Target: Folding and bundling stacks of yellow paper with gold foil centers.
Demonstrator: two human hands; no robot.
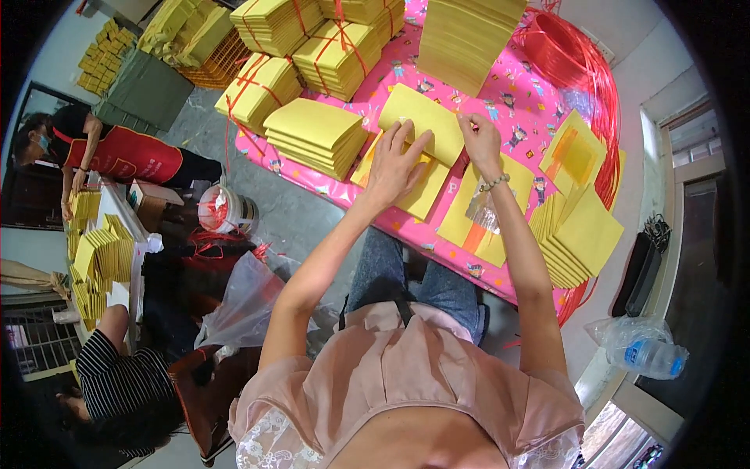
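My left hand [397, 166] lies with its fingers spread on a yellow paper sheet [423, 117], pressing it down. That sheet curves upward at its far part. My right hand [481, 144], a beaded bracelet at its wrist, is closed in a pinch at the sheet's right edge. Beneath both lies more yellow paper [424, 197] with an orange patch partly covered by my left hand. Under my right forearm is a flat yellow paper piece [455, 216] with a clear, shiny film and an orange strip.
A pink patterned cloth [332, 186] covers the table. Around it stand a stack of folded yellow paper [316, 133], tied bundles [337, 59], a tall stack [469, 47], a fanned pile [574, 238] and red cord [555, 51]. Two people work at a left table; a bucket [225, 209] stands between.
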